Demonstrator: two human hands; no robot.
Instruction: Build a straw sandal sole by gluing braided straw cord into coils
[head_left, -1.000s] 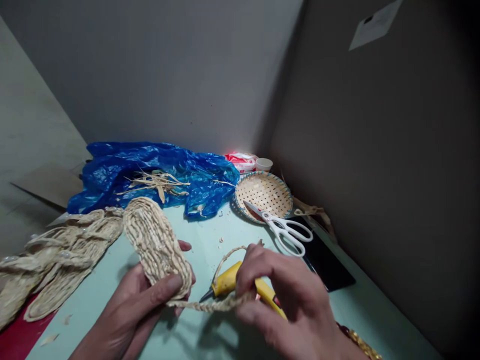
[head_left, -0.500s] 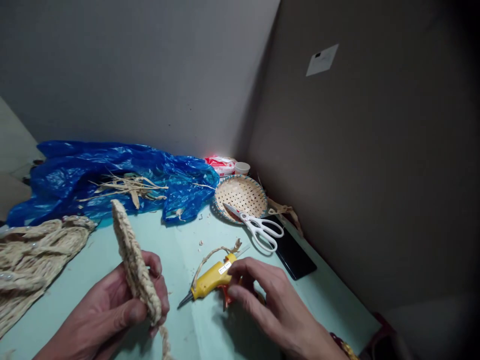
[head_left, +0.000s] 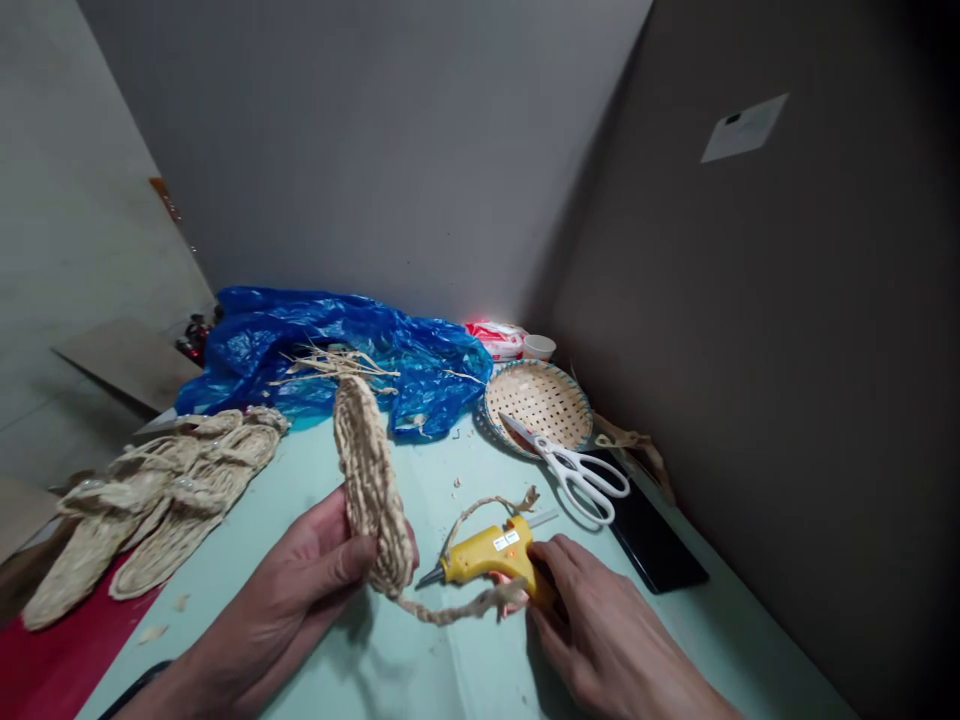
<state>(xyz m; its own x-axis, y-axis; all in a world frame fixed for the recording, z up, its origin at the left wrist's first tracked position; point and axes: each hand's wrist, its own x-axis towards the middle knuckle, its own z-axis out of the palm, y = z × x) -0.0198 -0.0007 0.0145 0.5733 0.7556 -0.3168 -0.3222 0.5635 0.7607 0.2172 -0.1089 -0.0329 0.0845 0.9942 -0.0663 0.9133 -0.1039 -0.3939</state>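
My left hand [head_left: 300, 575] pinches the lower part of a braided straw sole [head_left: 367, 470], thumb in front and fingers behind. The sole is held upright and tilted, its coiled rows facing me. A loose braid tail [head_left: 457, 610] runs from its bottom end to the right. My right hand [head_left: 592, 630] is closed around the handle of a yellow hot glue gun [head_left: 487, 552], whose dark nozzle points left toward the sole. Part of the handle is hidden by the fingers. A short thin braid [head_left: 487, 502] arches just behind the gun.
Woven straw sandals [head_left: 195, 490] lie at the left. Behind are a blue plastic bag [head_left: 337, 320] with straw strands [head_left: 330, 362], a red-white packet [head_left: 495, 340] and a small cup [head_left: 538, 347]. White-handled scissors [head_left: 585, 485] lean on a bamboo basket [head_left: 547, 395], beside a black phone [head_left: 660, 540].
My view has swung left. My right hand has closed on the glue gun's handle. The sole has turned to show its broad face, and its braid tail now stretches right.
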